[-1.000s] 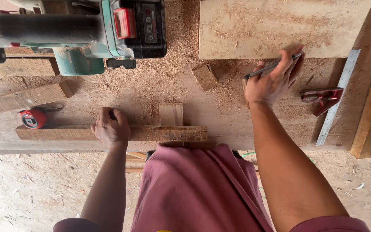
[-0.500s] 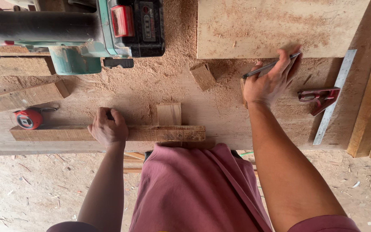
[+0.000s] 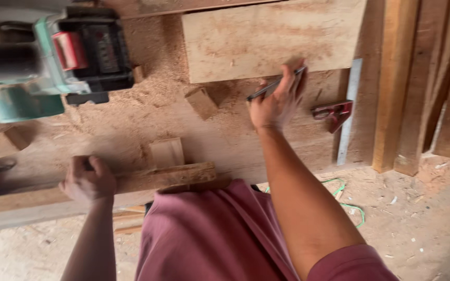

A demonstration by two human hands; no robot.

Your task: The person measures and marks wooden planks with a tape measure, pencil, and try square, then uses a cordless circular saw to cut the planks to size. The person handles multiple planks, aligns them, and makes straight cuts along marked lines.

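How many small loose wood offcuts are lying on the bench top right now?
2: a dark wedge-like block left of the right hand, and a pale square block behind the batten. Sawdust or the planer may hide more.

- We see our left hand [image 3: 88,179] low on the left, fingers curled into a loose fist, knuckles up, pressing down on what lies under it.
- Our left forearm runs nearly straight down from it.
- Our right hand [image 3: 277,101] reaches far forward, fingers pinched together around a thin object.
- Our right arm is stretched long, elbow almost straight.
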